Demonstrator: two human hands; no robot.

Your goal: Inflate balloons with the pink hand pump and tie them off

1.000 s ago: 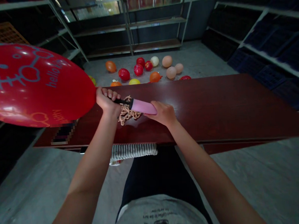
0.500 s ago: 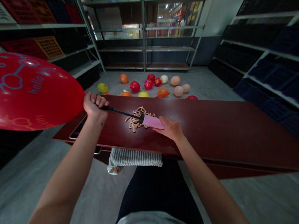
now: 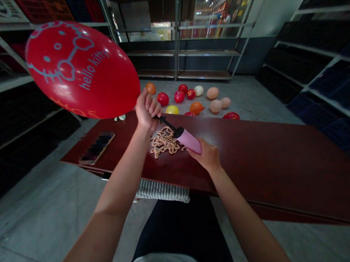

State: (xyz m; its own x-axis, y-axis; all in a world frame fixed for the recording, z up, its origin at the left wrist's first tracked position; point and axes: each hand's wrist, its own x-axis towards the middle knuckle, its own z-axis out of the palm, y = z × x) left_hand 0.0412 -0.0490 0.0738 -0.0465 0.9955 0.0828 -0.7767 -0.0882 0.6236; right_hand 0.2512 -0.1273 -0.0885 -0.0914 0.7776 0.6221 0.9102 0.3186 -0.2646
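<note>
The left hand [image 3: 146, 111] has its fingers squeezed tight round the neck of the red balloon [image 3: 82, 69], on the thin black tip of the pink hand pump [image 3: 190, 140]; the right hand [image 3: 208, 156] wraps its fingers round the pump's body; a firm pinch and straight pushes would probably keep air from slipping out; the balloon is big and shiny with a cat face on it, up over the left end of the worktop [image 3: 268, 157].
</note>
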